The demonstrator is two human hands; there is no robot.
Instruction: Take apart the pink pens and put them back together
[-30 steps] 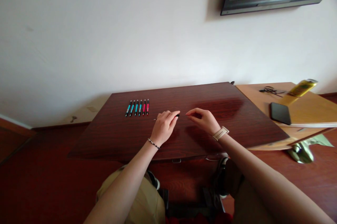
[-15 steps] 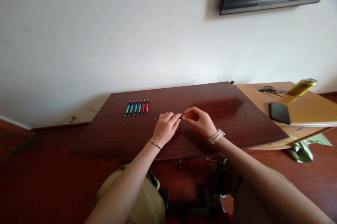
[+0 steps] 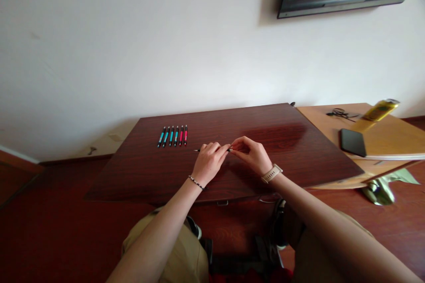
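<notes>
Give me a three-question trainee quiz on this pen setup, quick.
1. True or false: the left hand and right hand meet at one dark pen.
2. How many pens lie in the row of pens?
3. The phone lies on: A the dark table, B the light side table.

Key: 1 true; 2 six; 3 B.

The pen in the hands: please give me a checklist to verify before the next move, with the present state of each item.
1. Left hand grips the pen: ok.
2. Right hand meets the pen's other end: ok.
3. Pen complete, with cap: cannot tell.
4. Row of pens lies tidy, apart from the hands: ok.
5. Dark table has bare space near the hands: ok.
</notes>
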